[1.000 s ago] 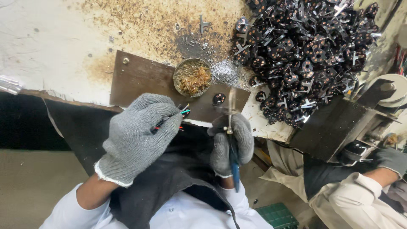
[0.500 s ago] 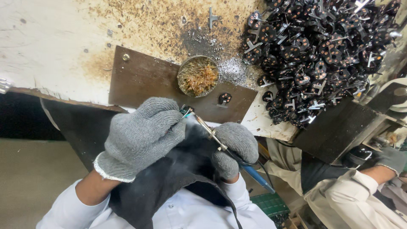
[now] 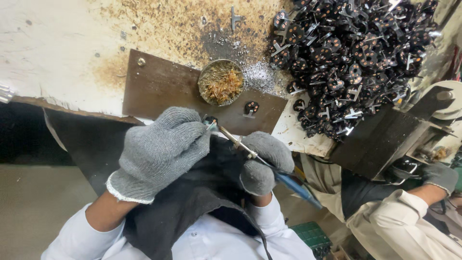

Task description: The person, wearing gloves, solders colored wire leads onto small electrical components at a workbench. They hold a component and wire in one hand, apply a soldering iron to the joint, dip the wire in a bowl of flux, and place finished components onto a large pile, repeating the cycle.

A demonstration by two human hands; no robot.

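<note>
My left hand (image 3: 161, 147), in a grey knit glove, pinches a small black part with thin wires (image 3: 210, 122) at the bench's front edge. In a matching grey glove, my right hand (image 3: 263, 161) grips a soldering iron with a blue handle (image 3: 296, 185). Its metal shaft (image 3: 235, 140) slants up and left, and the tip touches the small part by my left fingertips. A round tin of brownish residue (image 3: 221, 83) sits on a brown board (image 3: 159, 89) just beyond my hands.
A large heap of several black parts with metal tabs (image 3: 356, 53) fills the bench's upper right. One loose part (image 3: 250, 108) lies on the board. Another person's grey-gloved hand (image 3: 440, 175) and beige sleeve (image 3: 409, 221) are at lower right. A dark apron (image 3: 192, 202) covers my lap.
The soldering iron swung from upright to slanting toward my left hand, and its tip now meets the small part. My hands came closer together.
</note>
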